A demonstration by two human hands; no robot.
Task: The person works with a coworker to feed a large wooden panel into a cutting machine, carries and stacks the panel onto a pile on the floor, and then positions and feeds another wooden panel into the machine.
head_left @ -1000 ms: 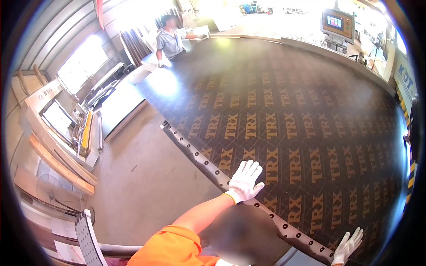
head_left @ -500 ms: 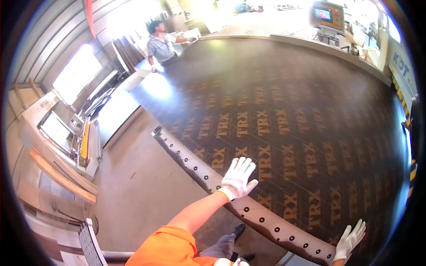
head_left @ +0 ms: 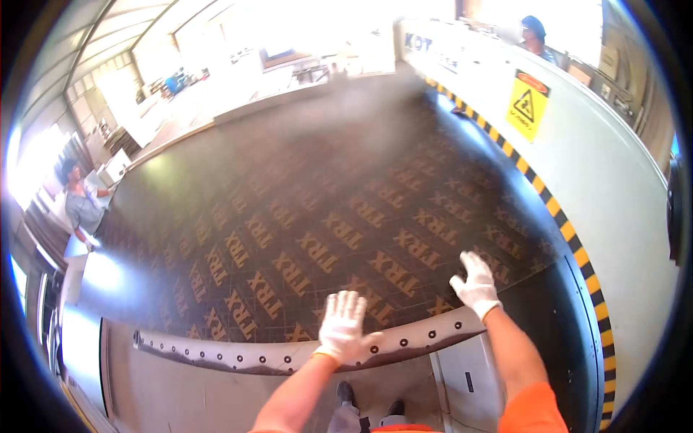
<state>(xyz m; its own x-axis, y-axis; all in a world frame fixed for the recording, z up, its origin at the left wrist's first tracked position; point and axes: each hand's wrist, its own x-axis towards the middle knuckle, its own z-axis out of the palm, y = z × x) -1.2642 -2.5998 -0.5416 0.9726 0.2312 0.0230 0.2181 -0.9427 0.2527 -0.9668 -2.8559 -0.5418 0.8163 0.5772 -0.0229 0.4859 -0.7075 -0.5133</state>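
Note:
A large dark panel [head_left: 289, 238] printed with gold "TRX" letters lies flat, its near edge along a pale rail [head_left: 238, 355] dotted with round black studs. My left hand [head_left: 346, 326], in a white glove, lies over the panel's near edge beside the rail, fingers spread, holding nothing. Farther right, my right hand [head_left: 476, 283], gloved too, is over the panel with its fingers apart and nothing in them. Both forearms reach forward from orange sleeves.
A white machine beam [head_left: 577, 166] with a yellow warning sign [head_left: 528, 106] and black-yellow striping runs along the right. One person [head_left: 81, 206] stands at the panel's far left; another person [head_left: 535, 37] is behind the beam.
The view has swung right, bringing the beam and the second person into sight. My hands now appear closer together, both still spread. The control screen has left the upper right.

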